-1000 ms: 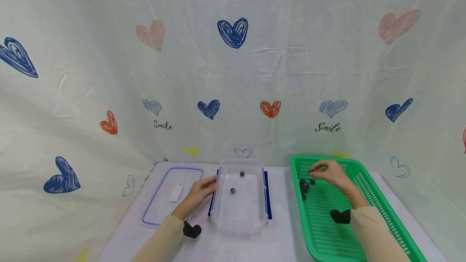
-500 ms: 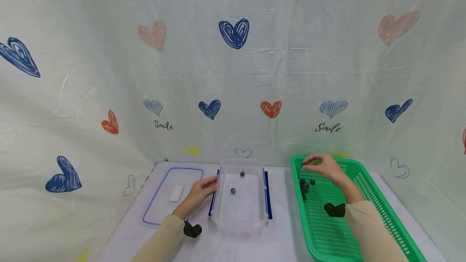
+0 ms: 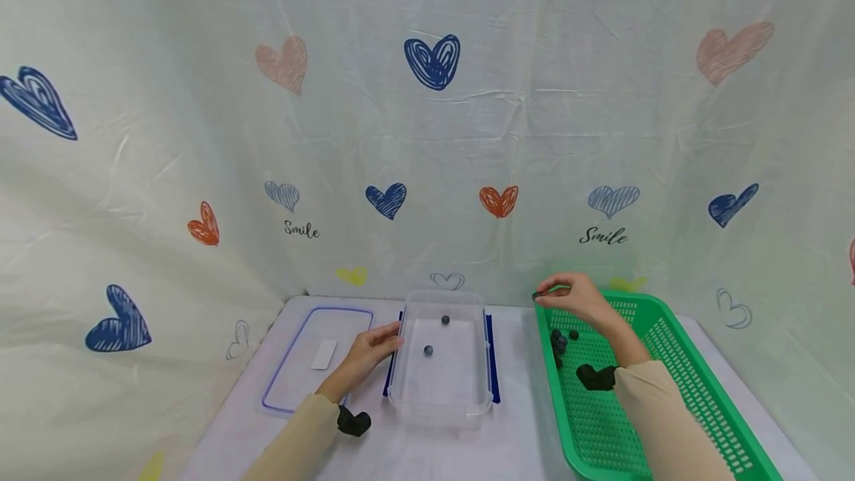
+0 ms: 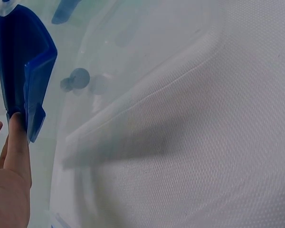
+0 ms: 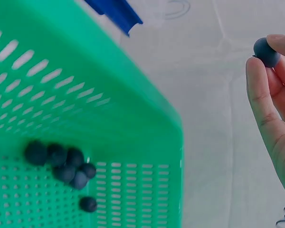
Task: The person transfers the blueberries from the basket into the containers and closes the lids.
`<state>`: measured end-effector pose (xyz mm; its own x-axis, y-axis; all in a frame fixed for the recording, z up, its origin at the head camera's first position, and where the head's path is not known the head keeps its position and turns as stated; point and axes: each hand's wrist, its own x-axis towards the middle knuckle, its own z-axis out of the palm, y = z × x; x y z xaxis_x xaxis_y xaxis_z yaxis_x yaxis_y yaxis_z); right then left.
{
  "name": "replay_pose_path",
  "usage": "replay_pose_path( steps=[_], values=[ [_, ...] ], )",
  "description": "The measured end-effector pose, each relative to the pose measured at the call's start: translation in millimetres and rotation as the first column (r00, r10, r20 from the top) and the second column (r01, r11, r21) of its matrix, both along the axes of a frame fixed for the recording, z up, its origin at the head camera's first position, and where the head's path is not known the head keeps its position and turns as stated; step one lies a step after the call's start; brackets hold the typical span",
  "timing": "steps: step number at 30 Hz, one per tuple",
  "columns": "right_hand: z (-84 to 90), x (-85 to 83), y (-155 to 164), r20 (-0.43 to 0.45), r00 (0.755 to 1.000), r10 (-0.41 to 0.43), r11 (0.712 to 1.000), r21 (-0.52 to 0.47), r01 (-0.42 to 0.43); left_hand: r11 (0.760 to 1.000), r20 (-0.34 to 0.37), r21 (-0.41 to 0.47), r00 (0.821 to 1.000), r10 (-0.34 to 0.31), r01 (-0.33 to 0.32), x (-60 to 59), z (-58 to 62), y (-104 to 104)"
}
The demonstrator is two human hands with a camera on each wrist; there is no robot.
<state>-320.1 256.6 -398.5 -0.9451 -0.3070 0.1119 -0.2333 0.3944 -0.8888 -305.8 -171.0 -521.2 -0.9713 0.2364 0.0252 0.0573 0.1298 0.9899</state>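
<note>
Pinched only at the fingertips of the right hand (image 3: 580,298), the small dark ball (image 5: 266,51) could slip and roll across the surface (image 3: 514,436) before reaching the clear box (image 3: 441,407) at nine o'clock, which the left hand (image 3: 364,355) steadies with straight fingers.

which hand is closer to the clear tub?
Left. The left hand rests against the clear tub's left wall; the right hand holds a blueberry above the green basket's corner.
</note>
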Motion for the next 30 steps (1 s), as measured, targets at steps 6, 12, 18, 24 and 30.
replay_pose_path(
  steps=[6,12,18,24,30],
  values=[
    [3.0,-6.6,-17.9,-0.009,1.000,0.003,1.000,-0.007,-0.003,1.000,-0.003,0.010,1.000,0.017,-0.017,1.4,0.4,-0.2],
    [3.0,-12.1,-35.2,-0.027,0.999,0.029,0.999,-0.038,-0.030,1.000,-0.003,0.003,1.000,0.030,-0.030,2.3,-0.1,-0.1],
    [5.5,-13.4,-47.5,-0.013,0.999,0.032,0.999,-0.037,-0.032,1.000,-0.005,-0.010,1.000,0.019,-0.019,3.0,-2.8,-0.5],
    [8.5,-15.9,-57.8,-0.007,0.999,0.045,0.998,-0.045,-0.046,1.000,-0.008,-0.005,1.000,-0.003,0.003,1.5,-3.9,-2.2],
    [7.0,-18.3,-66.1,-0.014,0.998,0.064,0.995,-0.069,-0.065,1.000,-0.005,0.008,1.000,-0.021,0.021,-0.9,-3.2,-3.0]
  ],
)
